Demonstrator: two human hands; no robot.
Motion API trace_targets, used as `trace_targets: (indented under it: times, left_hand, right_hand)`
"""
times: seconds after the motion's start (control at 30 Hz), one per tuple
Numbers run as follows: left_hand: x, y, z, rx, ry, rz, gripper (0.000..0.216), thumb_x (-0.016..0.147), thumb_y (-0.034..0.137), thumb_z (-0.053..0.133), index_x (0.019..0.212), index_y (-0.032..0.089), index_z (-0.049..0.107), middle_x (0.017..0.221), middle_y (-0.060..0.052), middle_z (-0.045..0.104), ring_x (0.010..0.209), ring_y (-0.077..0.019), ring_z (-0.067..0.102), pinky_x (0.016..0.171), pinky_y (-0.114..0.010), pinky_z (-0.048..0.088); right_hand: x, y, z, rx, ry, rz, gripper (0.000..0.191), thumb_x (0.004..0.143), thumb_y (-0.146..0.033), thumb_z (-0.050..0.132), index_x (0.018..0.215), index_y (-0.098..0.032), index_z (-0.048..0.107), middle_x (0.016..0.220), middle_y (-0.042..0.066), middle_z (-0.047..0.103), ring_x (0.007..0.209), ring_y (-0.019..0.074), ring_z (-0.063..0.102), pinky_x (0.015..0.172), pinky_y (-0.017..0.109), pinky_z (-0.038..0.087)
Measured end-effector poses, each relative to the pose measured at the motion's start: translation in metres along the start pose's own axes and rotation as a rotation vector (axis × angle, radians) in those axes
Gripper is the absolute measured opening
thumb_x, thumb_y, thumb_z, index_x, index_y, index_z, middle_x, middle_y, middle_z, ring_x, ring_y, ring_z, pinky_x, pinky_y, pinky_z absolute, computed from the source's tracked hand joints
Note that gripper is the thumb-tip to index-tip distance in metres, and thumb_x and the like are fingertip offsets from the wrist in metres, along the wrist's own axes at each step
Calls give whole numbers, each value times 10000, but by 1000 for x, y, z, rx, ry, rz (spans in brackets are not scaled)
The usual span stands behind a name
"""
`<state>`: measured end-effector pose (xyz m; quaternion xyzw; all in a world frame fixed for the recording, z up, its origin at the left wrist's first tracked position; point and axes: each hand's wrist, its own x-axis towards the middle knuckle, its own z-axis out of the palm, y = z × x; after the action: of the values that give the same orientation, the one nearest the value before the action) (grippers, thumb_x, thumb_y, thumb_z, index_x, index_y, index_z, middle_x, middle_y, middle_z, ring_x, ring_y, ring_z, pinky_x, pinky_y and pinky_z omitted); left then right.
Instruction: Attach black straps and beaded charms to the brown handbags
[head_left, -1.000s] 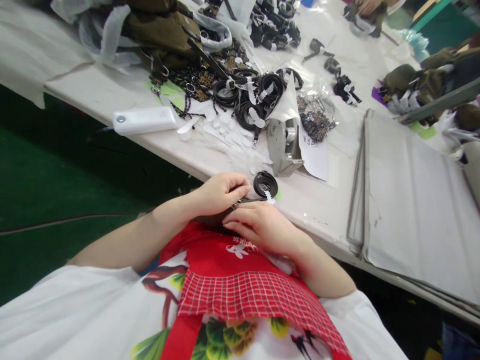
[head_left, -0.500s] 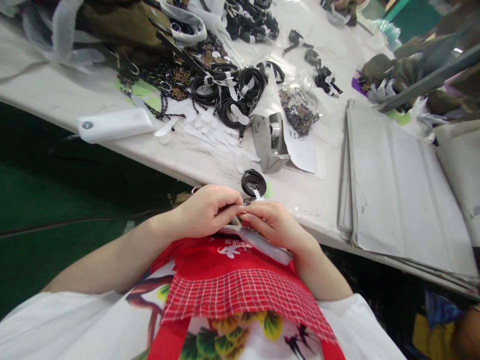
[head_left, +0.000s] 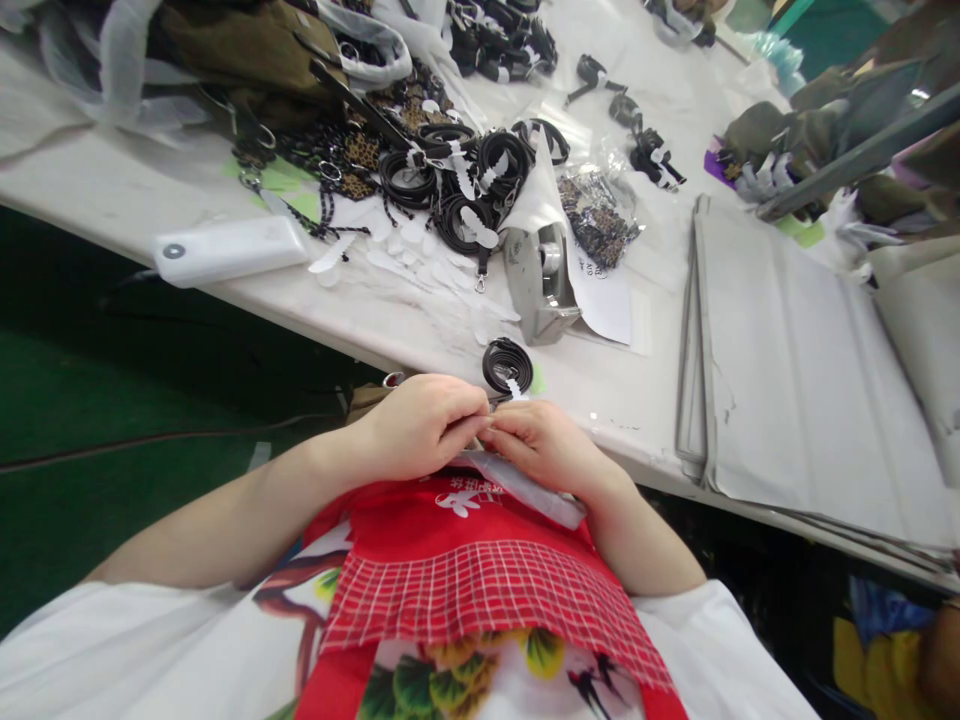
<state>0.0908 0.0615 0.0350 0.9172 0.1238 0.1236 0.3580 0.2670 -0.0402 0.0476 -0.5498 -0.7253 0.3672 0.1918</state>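
White tabletop (head_left: 637,395) crosses my view on a slant, its near edge running from upper left to lower right, nearer to the body than the grey metal box (head_left: 525,290) that I steer by. Right of that box I see a strip of bare top as far as the grey boards (head_left: 795,360); left of it, black straps (head_left: 450,215) and white slips crowd the surface, with a white device (head_left: 229,250) farther left along the edge.

Nearer me than the box lies a coiled black strap (head_left: 504,365), flat and round, its white tag pointing toward the right hand (head_left: 547,445). Nearer still, just off the edge, the left hand (head_left: 416,425) and the right meet fingertip to fingertip. Both have their fingers curled in; the contact is hidden, so I cannot tell how tightly either is closed or on what. From beneath them a pale strip (head_left: 534,490) shows against the red apron (head_left: 405,515), below the box, its long axis slanting down to the right. Below the box and to its left, part of something brown (head_left: 365,402) shows past the left hand.
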Motion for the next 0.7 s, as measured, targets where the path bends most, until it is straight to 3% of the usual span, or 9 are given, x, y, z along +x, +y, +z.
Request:
trace_targets:
  times: [0.33, 0.4, 0.47, 0.57, 0.7]
  left_hand:
    - [-1, -5, 14, 125, 6, 36, 314, 972, 250, 437, 705, 177, 587, 677, -30, 646, 639, -175, 588, 613, -299, 410]
    - [-4, -5, 11, 109, 33, 29, 272, 977, 248, 435, 815, 171, 639, 777, -45, 695, 730, -185, 633, 679, -299, 466]
    - [-11, -2, 6, 110, 115, 15, 222, 964, 222, 451, 1024, 164, 656, 1023, -84, 720, 935, -204, 654, 823, -315, 503]
    - [-29, 3, 0, 165, 178, 11, 285, 892, 133, 484, 1133, 164, 634, 1173, -101, 680, 1065, -221, 615, 970, -359, 479]
    - [-47, 6, 6, 282, -23, 10, 326, 778, 96, 557, 1072, 182, 672, 1100, -85, 692, 1066, -255, 598, 1066, -440, 418]
  right_hand:
    - [5, 6, 2, 8, -97, 80, 233, 978, -186, 528, 869, -171, 733, 827, 20, 735, 753, 143, 631, 710, 238, 424]
    - [3, 11, -1, 30, -80, 103, 231, 984, -212, 518, 922, -176, 738, 819, 15, 728, 724, 138, 624, 692, 236, 436]
    - [1, 20, -6, -11, 30, 152, 205, 951, -210, 555, 1079, -179, 713, 901, 28, 728, 725, 143, 619, 710, 251, 467]
    - [-1, 39, -8, -196, 209, 223, 420, 842, -94, 583, 1251, -173, 631, 1175, 93, 667, 928, 191, 634, 880, 334, 501]
    - [6, 62, 3, -434, 176, 199, 512, 724, 7, 557, 1196, -161, 664, 1463, 153, 455, 1346, 297, 415, 1122, 458, 375]
